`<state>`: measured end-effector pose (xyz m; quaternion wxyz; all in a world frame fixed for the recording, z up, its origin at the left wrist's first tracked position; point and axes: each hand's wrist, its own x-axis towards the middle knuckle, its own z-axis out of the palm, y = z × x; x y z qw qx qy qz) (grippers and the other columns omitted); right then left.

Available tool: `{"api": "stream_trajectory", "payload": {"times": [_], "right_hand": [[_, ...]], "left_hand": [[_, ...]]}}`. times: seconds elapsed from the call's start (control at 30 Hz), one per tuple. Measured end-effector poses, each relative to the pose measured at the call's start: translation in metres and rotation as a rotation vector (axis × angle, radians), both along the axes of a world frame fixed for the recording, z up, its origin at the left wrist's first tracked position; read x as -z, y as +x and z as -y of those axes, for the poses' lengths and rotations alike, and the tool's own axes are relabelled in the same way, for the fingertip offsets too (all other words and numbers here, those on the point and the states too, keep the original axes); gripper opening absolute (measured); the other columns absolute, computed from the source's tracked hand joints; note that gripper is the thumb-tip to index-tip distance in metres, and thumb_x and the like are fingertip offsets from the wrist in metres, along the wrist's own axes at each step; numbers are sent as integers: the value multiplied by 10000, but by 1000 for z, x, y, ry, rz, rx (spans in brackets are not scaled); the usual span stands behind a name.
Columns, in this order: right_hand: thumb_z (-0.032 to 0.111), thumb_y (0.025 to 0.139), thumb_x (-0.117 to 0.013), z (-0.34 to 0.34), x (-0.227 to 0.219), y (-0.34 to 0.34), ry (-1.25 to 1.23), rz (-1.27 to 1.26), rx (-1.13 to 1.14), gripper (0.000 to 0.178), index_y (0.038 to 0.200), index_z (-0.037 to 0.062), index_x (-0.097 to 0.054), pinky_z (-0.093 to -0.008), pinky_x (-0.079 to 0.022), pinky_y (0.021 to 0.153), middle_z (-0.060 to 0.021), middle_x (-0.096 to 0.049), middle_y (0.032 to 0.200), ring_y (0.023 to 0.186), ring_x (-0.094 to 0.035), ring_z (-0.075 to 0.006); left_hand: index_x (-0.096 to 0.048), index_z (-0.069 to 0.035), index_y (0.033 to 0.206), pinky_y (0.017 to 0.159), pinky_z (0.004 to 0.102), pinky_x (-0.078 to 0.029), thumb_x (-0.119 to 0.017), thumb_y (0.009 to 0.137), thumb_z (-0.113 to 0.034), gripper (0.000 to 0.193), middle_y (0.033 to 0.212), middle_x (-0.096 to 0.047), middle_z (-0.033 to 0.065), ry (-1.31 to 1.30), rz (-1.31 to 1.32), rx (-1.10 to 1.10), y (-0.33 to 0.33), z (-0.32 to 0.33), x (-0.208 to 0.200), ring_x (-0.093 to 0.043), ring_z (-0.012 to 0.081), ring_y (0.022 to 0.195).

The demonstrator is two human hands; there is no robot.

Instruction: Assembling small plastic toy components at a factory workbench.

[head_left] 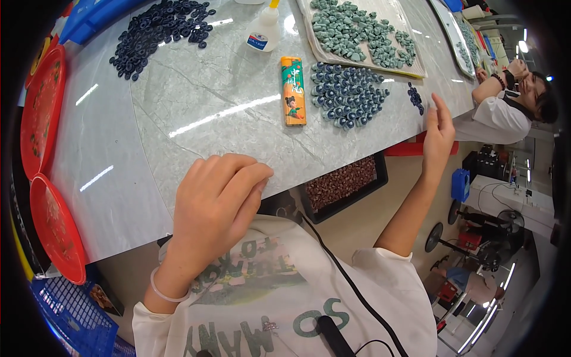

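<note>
My left hand (220, 199) is over the table's near edge, its fingers bent and pressed together toward the thumb. Whatever may be between the fingertips is hidden. Farther right, my right hand (439, 140) is raised by the table edge with its fingers stretched out. Closest to it lies a small cluster of dark blue rings (415, 98). Between the hands stand several rows of small grey-green pieces with dark blue tops (348, 95). A slim orange and green rectangular case (293, 92) lies left of them.
Loose green pieces (363, 33) fill a lined tray at the back. Far left is a heap of dark blue rings (157, 35) beside a clear bottle (264, 30). Red trays (44, 113) line the left edge. A black bin (342, 184) of brown bits sits below. A co-worker (505, 113) is at right.
</note>
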<state>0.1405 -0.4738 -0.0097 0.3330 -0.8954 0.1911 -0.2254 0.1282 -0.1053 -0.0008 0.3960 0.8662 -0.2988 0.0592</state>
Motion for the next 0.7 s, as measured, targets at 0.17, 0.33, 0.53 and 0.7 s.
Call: {"api": "stream_trajectory", "payload": {"times": [0.17,0.33,0.53,0.7], "right_hand": [[98,855,-530,-22,6,10,-246,1,-60,291,1135,23,-561,-260,-413,818,-63,-584,1054,940,-533,-162],[65,814,-567,-29,-7,20,-385,-6,-167,239,1048,42,-616,-248,-435,746,-61,-598,982,860,-559,-157],[-3,777,-581,-36,-19,26,-443,-59,-235,167,937,1,-629,-252,-461,694,-68,-615,882,755,-580,-146],[-20,763,-588,-23,-24,31,-387,-76,-272,121,881,-24,-618,-245,-471,675,-65,-622,825,712,-581,-130]], "left_hand": [[-582,-74,848,572,300,-364,-613,696,-15,166,790,-552,24,-3,8,0,0,1,1,-507,186,659],[-582,-74,850,581,300,-368,-613,697,-17,165,790,-552,25,-16,3,7,-1,0,1,-510,186,669],[-581,-74,849,586,299,-371,-610,700,-18,161,789,-551,28,-15,3,1,-1,-1,1,-511,190,672],[-591,-64,847,598,305,-371,-597,698,0,162,808,-560,50,-29,-30,10,-2,-2,0,-510,206,680]]}}
